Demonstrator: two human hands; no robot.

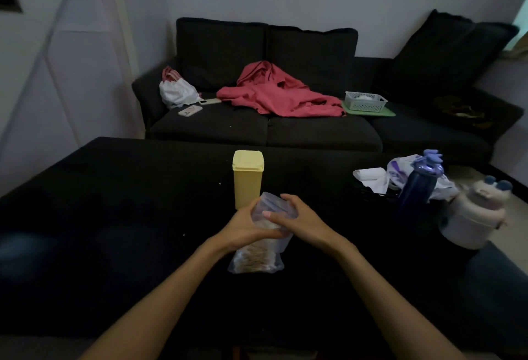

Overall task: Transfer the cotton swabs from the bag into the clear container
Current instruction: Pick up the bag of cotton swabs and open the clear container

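Two bare forearms entered from bottom edge of head view. No sleeves, watch, rings or gloves were visible on either. Left hand [248, 226] and right hand [297, 218]: short fingernails, one thumbnail pale and unpainted. Lighting was dim; finer detail unresolved

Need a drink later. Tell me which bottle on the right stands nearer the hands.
The dark blue bottle, tall with a purple top. The pale bottle stands farther right, squat and cream-coloured, at the table's edge.

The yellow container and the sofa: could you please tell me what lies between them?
Only bare dark tabletop lies between the yellow container and the sofa, in the head view.
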